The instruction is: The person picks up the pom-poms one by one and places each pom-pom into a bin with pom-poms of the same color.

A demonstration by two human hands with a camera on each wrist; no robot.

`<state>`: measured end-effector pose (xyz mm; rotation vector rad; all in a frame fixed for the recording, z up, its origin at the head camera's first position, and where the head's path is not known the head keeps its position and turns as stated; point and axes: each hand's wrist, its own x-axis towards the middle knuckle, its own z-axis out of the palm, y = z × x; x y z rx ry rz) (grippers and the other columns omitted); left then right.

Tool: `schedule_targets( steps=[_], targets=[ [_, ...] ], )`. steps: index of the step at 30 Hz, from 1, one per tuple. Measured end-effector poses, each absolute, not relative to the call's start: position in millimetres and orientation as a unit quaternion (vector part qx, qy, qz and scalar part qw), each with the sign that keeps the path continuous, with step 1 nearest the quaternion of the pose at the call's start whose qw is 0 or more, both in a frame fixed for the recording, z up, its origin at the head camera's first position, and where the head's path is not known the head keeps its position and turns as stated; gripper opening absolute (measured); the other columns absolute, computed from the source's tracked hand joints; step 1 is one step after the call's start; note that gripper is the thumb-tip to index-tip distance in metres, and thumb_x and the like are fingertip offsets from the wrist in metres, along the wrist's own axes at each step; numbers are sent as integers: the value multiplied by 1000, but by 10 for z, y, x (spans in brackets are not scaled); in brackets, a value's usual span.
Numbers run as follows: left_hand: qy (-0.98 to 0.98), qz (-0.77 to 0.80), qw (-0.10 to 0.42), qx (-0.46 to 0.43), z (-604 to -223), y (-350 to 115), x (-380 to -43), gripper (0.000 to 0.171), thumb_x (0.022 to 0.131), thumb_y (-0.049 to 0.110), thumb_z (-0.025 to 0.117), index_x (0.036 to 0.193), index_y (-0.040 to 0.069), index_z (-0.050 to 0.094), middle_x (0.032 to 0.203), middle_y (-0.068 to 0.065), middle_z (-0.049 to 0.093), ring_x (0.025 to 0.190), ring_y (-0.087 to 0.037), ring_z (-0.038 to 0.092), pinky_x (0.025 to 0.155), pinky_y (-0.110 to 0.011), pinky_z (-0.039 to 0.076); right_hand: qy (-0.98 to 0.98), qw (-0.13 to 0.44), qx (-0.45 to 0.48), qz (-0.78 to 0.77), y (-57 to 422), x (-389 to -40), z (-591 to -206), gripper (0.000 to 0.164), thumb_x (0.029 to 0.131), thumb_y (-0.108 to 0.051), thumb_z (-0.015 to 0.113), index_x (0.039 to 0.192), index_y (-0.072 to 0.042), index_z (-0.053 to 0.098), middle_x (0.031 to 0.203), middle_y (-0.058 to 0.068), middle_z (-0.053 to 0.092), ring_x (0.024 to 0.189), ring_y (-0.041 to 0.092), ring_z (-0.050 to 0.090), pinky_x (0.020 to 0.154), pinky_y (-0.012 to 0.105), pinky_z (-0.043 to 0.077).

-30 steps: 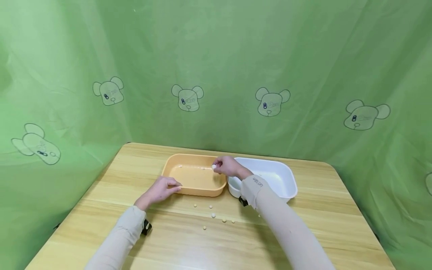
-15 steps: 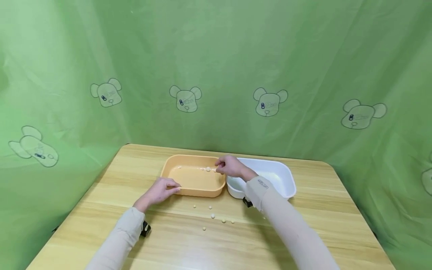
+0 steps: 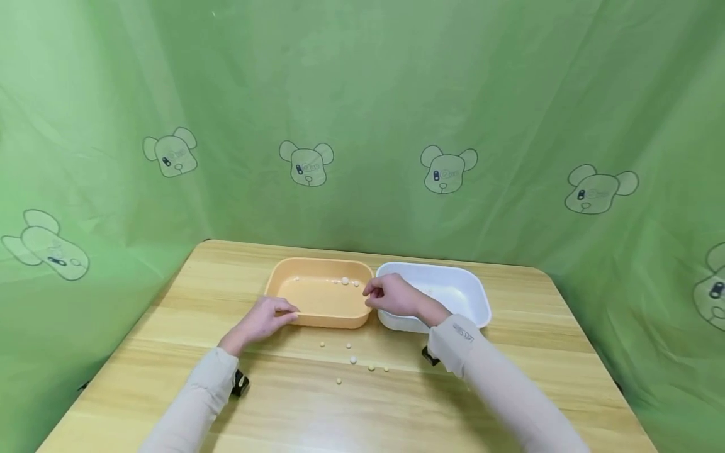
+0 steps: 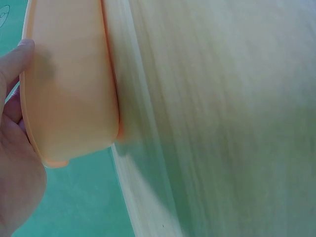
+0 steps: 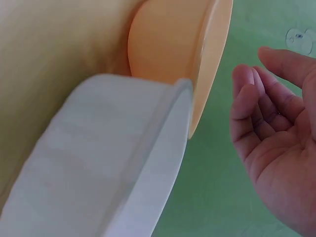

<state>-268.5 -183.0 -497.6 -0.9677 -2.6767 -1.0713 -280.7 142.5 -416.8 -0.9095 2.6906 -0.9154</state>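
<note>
My left hand (image 3: 262, 319) pinches the near-left rim of an orange plastic tray (image 3: 323, 302); the left wrist view has the thumb outside the rim (image 4: 25, 94) and the fingers inside. Several small pale balls (image 3: 345, 281) lie inside this tray toward its back. Over the meeting edges of the orange tray and a white plastic tray (image 3: 461, 299) hovers my right hand (image 3: 396, 294). Its fingers are loosely curled, thumb apart from them, and in the right wrist view the palm (image 5: 286, 163) shows nothing held. Part of the white tray is hidden behind that hand.
In front of the trays, several small white and yellowish balls (image 3: 354, 360) are scattered on the wooden table (image 3: 283, 402). A green curtain (image 3: 362, 207) printed with bear heads hangs close behind the table and along both sides.
My right hand has let go of a white ball, which now lies in the orange tray, and has drawn back rightward toward the white tray. The left hand keeps its hold.
</note>
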Motion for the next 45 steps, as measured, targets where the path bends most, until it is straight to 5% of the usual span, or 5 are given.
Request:
schedule_targets(
  steps=[24, 45],
  targets=[
    [-886, -346, 40, -307, -4975, -1858, -2693, 13, 89, 17, 66, 96, 10, 74, 91, 2, 70, 84, -12, 64, 79, -30, 52, 865, 168, -383, -278, 1301, -2324, -4781, 12, 84, -9, 71, 95, -5, 70, 81, -9, 62, 73, -1, 56, 67, 18, 50],
    [-885, -343, 44, -313, -4972, -1822, -2693, 14, 90, 18, 65, 96, 10, 74, 90, 2, 70, 84, -13, 64, 78, -32, 52, 882, 156, -383, -228, 1204, -2323, -4919, 5, 83, -12, 72, 87, -12, 69, 68, -13, 55, 58, -3, 51, 56, 16, 46]
  ],
)
